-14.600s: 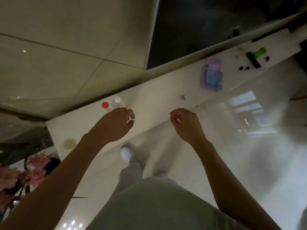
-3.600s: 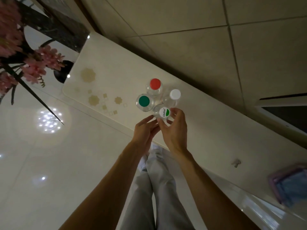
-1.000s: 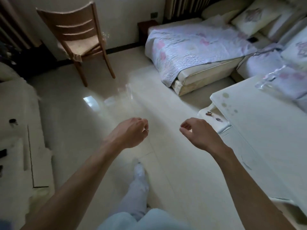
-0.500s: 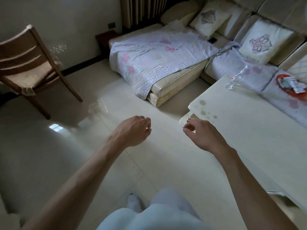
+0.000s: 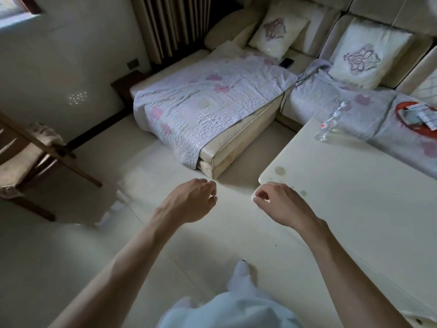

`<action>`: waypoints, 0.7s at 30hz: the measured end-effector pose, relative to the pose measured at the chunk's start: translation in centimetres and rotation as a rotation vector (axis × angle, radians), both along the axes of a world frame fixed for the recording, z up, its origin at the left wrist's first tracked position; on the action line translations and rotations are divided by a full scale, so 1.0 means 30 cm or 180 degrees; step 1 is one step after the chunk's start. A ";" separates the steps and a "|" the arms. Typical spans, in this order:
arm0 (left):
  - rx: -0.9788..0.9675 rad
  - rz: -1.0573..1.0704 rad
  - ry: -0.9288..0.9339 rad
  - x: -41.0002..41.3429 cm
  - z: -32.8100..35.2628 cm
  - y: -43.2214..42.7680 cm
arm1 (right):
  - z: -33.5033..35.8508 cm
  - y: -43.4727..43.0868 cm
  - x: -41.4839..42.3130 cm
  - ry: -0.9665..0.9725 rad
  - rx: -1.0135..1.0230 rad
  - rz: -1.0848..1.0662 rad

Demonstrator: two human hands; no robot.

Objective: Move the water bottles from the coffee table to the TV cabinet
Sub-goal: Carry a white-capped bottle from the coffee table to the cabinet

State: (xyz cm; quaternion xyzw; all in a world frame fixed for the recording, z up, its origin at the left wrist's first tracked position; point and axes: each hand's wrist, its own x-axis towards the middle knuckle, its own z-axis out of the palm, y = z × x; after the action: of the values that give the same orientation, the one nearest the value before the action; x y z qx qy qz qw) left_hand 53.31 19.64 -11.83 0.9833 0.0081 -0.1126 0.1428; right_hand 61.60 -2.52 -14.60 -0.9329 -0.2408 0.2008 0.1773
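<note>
With four bottles already set on the TV cabinet seconds earlier, the coffee table has been returned to, both left hand and right hand loosely curled and empty, while remaining water bottles are seen at its far edge.

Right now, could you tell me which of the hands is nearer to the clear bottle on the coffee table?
The right hand. It hovers at the coffee table's near corner, with the clear bottle at the far edge. The left hand is over the floor, farther away.
</note>
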 end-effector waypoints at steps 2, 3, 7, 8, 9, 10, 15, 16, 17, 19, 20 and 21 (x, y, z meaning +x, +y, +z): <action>0.0015 0.0013 -0.0108 0.118 0.021 -0.004 | 0.012 -0.023 0.131 -0.0074 -0.0012 -0.0032; 0.0017 0.0000 -0.0154 0.172 0.030 -0.005 | 0.019 -0.033 0.191 -0.0114 0.0005 -0.0067; 0.0002 -0.0123 -0.0118 0.352 0.029 -0.004 | 0.018 -0.050 0.375 -0.0185 -0.0026 -0.0202; 0.0006 -0.0152 -0.0085 0.395 0.022 0.006 | 0.013 -0.044 0.413 -0.0180 -0.0061 -0.0223; -0.0006 -0.0179 -0.0051 0.437 0.014 0.019 | 0.005 -0.034 0.449 -0.0164 -0.0087 -0.0244; -0.0035 -0.0214 -0.0023 0.479 0.004 0.037 | -0.002 -0.019 0.481 -0.0146 -0.0113 -0.0251; -0.0211 -0.0406 0.0025 0.722 -0.065 0.176 | -0.038 0.105 0.656 -0.0011 -0.0185 -0.0398; -0.0238 -0.0452 0.0024 0.777 -0.073 0.211 | -0.042 0.137 0.696 -0.0016 -0.0209 -0.0445; -0.0276 -0.0493 0.0038 0.834 -0.077 0.247 | -0.043 0.171 0.736 -0.0021 -0.0247 -0.0501; -0.0340 -0.0571 0.0056 0.940 -0.077 0.317 | -0.032 0.240 0.809 -0.0027 -0.0306 -0.0631; -0.0359 -0.0625 0.0056 0.991 -0.074 0.351 | -0.022 0.276 0.845 -0.0030 -0.0318 -0.0684; -0.0370 -0.0691 0.0066 1.042 -0.069 0.382 | -0.011 0.310 0.879 -0.0025 -0.0326 -0.0742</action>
State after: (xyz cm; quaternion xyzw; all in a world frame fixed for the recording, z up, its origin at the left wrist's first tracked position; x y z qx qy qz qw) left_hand 84.58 31.09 -13.91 0.9672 -0.1035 -0.1379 0.1864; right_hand 87.98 6.78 -14.93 -0.9631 -0.1209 0.1872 0.1507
